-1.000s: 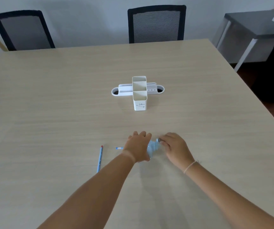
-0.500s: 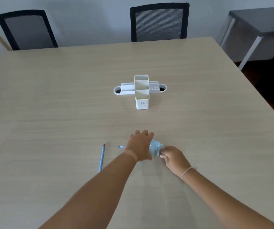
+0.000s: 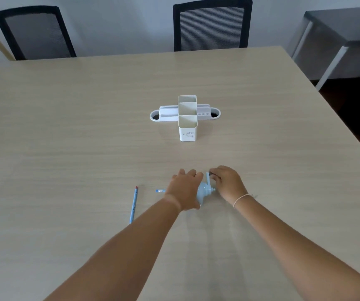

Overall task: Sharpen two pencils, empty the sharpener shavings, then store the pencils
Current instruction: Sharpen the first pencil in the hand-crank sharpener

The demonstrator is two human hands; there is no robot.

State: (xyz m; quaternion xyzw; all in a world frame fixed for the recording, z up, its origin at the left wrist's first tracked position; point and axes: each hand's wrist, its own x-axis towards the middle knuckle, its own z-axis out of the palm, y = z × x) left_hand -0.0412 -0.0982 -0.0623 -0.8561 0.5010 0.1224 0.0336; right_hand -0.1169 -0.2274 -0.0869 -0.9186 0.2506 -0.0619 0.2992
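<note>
A light blue crank sharpener [image 3: 204,191] stands on the wooden table [image 3: 66,137]. My left hand [image 3: 184,189] covers its body and grips it. My right hand [image 3: 226,181] pinches the knob of the crank handle [image 3: 207,178], which points up and away. One blue pencil sticks out of the sharpener to the left, and only its end [image 3: 160,190] shows past my left hand. A second blue pencil [image 3: 133,204] with a red tip lies loose on the table further left. The white pencil holder [image 3: 187,117] stands in the middle of the table, its compartments empty.
Two black mesh chairs [image 3: 211,25] [image 3: 36,33] stand at the table's far edge. A grey side table [image 3: 344,40] stands at the back right, beyond the table's right edge.
My right hand has swung the crank handle from the near side of the sharpener up to the far side. My left hand has stayed on the sharpener body. The loose pencil has not moved.
</note>
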